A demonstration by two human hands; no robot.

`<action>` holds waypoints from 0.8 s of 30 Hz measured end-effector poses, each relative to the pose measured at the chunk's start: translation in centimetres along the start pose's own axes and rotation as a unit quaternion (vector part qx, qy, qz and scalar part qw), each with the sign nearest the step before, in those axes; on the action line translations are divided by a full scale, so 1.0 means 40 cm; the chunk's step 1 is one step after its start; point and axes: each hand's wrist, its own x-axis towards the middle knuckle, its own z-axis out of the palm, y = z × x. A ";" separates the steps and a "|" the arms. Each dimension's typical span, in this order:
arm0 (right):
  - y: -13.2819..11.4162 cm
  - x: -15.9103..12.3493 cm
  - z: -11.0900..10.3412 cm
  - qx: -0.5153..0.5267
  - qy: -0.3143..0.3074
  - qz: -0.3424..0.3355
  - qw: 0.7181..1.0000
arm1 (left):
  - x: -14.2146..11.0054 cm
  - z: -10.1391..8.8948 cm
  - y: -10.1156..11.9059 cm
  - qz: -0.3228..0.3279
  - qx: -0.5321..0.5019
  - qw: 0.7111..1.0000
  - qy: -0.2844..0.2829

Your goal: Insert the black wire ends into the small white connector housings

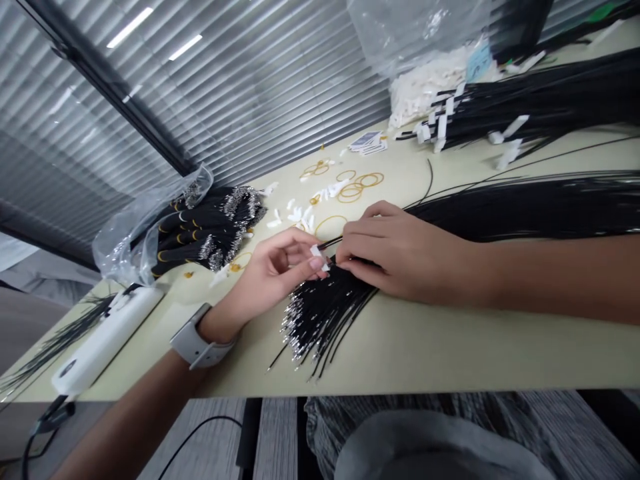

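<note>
My left hand (280, 267) pinches a small white plastic connector (319, 257) between thumb and fingers. Close against it, my right hand (385, 253) has its fingers closed on a thin black wire (330, 244) at the connector's side. Whether the wire's end sits inside the connector I cannot tell. Beneath both hands lies a thick bundle of black wires (340, 307), its silvery metal tips (300, 327) fanned toward the table's front edge. The bundle runs on to the right (540, 203), past my right forearm.
Rubber bands (357, 188) and loose white connectors (303, 217) lie behind my hands. Banded wire bundles (200, 230) rest in a plastic bag at left, near a white power strip (107, 340). A bag of white connectors (425, 87) and wires with connectors fitted (540, 107) occupy the back right.
</note>
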 end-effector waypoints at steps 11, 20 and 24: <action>0.006 0.001 -0.012 -0.026 0.021 0.029 0.999 | 0.014 -0.008 0.010 -0.071 -0.058 0.993 0.081; -0.004 -0.006 -0.004 0.038 0.012 0.037 0.999 | 0.009 -0.009 0.006 -0.067 -0.065 0.994 0.057; -0.002 -0.005 0.009 0.045 0.011 0.002 0.999 | 0.007 -0.009 0.004 -0.056 -0.074 0.995 0.037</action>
